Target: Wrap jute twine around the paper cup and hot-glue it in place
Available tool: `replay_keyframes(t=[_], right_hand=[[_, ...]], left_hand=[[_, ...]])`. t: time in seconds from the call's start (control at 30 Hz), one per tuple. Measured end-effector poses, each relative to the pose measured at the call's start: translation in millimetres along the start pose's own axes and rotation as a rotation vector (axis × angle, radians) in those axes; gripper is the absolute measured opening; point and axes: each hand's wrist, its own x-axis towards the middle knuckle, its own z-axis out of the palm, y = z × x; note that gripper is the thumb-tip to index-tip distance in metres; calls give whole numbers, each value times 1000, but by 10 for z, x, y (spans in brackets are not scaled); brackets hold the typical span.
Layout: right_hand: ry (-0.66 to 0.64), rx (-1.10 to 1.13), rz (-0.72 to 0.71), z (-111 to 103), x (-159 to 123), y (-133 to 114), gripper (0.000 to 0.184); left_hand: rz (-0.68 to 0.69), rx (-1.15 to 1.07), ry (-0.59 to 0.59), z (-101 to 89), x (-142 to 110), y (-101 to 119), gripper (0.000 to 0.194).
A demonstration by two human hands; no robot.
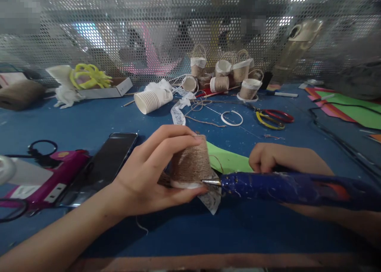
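Observation:
My left hand grips a small paper cup wrapped in brown twine, turned upside down with its white rim below. A strip of white lace hangs from the rim. My right hand is closed around a blue glue gun, its fingers partly hidden behind the gun's body. The metal nozzle points left and meets the cup near the rim, by my left thumb. Light green paper lies on the table behind the cup.
Finished twine baskets, stacked paper cups, lace and scissors lie toward the back. On the left are a phone and a magenta power strip. Cables and coloured paper lie right; perforated metal stands behind.

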Motion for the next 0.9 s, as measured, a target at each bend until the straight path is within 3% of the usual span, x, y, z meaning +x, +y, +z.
replay_keyframes(t=[0.6, 0.9], right_hand=[[-54, -106, 12, -40, -7, 5, 18], [55, -83, 48, 31, -19, -72, 13]], left_hand=[[-3, 55, -31, 12, -11, 3, 53], [0, 31, 5, -6, -7, 5, 58]])
